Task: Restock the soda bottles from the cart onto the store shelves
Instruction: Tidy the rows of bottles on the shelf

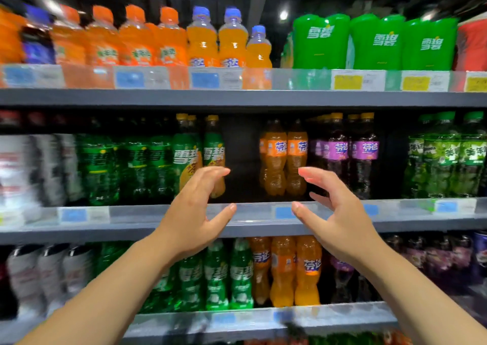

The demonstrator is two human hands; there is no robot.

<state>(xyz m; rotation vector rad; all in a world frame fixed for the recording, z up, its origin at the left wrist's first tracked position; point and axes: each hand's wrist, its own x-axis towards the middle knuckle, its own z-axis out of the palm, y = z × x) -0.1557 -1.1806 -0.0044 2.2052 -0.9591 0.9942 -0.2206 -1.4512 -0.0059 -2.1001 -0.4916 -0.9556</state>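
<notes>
Both my hands are raised in front of the middle shelf [253,213], empty. My left hand [196,214] has its fingers spread and slightly bent, just in front of a green-and-orange soda bottle [214,152]. My right hand [334,213] mirrors it, beside two orange soda bottles [284,157]. Between those bottles the shelf has a dark gap [241,160]. Neither hand touches a bottle. The cart is out of view.
Purple soda bottles [350,155] stand right of the orange ones, green bottles [126,165] to the left. The top shelf [237,97] carries orange drinks and green multipacks [374,41]. The lower shelf [263,315] holds green and orange bottles. The left side is blurred.
</notes>
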